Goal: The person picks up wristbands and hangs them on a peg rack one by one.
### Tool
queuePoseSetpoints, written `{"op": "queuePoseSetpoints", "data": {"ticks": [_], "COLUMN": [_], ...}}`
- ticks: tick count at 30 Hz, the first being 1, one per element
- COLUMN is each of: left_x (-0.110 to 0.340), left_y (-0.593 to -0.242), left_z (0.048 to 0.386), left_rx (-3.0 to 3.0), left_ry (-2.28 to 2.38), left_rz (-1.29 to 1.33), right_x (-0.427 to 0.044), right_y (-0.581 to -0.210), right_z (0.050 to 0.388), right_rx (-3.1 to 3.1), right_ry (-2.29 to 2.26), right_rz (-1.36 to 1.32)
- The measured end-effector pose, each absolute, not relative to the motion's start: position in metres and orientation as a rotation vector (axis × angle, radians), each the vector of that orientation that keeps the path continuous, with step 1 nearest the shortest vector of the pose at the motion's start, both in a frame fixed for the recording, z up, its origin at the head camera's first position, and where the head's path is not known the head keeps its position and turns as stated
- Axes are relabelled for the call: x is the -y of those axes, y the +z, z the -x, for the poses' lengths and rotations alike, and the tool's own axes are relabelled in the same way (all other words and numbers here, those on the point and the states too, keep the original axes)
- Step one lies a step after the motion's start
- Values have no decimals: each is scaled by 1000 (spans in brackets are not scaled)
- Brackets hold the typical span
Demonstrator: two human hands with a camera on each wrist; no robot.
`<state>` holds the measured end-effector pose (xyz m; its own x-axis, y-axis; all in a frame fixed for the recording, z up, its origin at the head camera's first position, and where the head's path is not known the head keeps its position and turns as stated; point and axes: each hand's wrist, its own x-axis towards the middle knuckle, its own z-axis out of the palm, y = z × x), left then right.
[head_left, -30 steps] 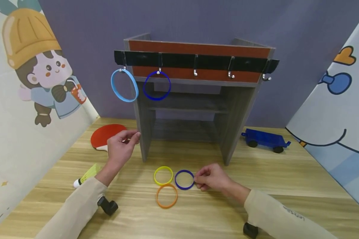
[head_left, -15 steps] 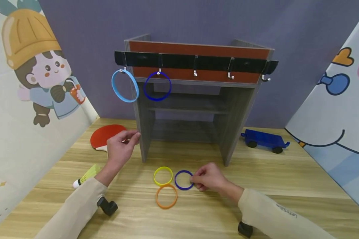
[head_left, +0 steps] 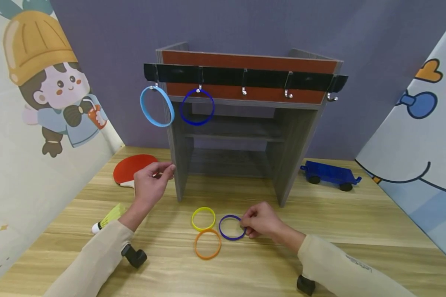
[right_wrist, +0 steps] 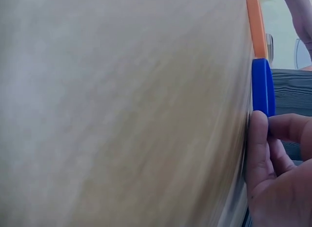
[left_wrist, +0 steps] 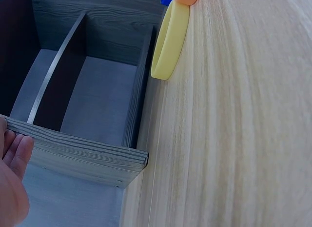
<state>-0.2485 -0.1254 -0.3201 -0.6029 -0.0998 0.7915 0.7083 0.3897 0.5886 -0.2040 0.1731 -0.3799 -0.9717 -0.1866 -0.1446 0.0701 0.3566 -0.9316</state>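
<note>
My right hand (head_left: 264,220) pinches the right edge of a dark blue ring (head_left: 232,238) low over the tabletop; the right wrist view has thumb and finger on the blue ring (right_wrist: 262,85). Left of it lie a yellow ring (head_left: 193,225) and an orange ring (head_left: 207,258). My left hand (head_left: 151,184), thumb near its bent fingers, is beside the shelf's left panel (head_left: 175,165); in the left wrist view the hand (left_wrist: 14,178) is at the panel edge. A light blue ring (head_left: 144,111) and another blue ring (head_left: 197,123) hang from the two leftmost hooks.
The grey shelf carries a black rail (head_left: 223,75) with several silver hooks. A red paddle (head_left: 131,166) and a yellow shuttlecock (head_left: 113,215) lie at left. A blue toy cart (head_left: 330,172) stands at right, before the purple back wall (head_left: 245,24).
The dark blue ring on the right has shifted slightly right and toward the front, away from the yellow ring, with my right hand at its edge. My left hand has stayed in place.
</note>
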Motion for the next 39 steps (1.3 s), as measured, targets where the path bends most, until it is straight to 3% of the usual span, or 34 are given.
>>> {"op": "queuePoseSetpoints", "data": {"ticks": [15,39], "left_x": [125,126], "left_y": [-319,-319], "left_z": [248,244], "left_rx": [1871,1856], "left_ry": [-1301,-1295], "left_rz": [516,518], "right_x": [-197,-206], "right_y": [-382,-328], "right_z": [200,208], "right_rx": [-2214,-2065], "right_ry": [-1762,-2103], "right_rz": [205,352]}}
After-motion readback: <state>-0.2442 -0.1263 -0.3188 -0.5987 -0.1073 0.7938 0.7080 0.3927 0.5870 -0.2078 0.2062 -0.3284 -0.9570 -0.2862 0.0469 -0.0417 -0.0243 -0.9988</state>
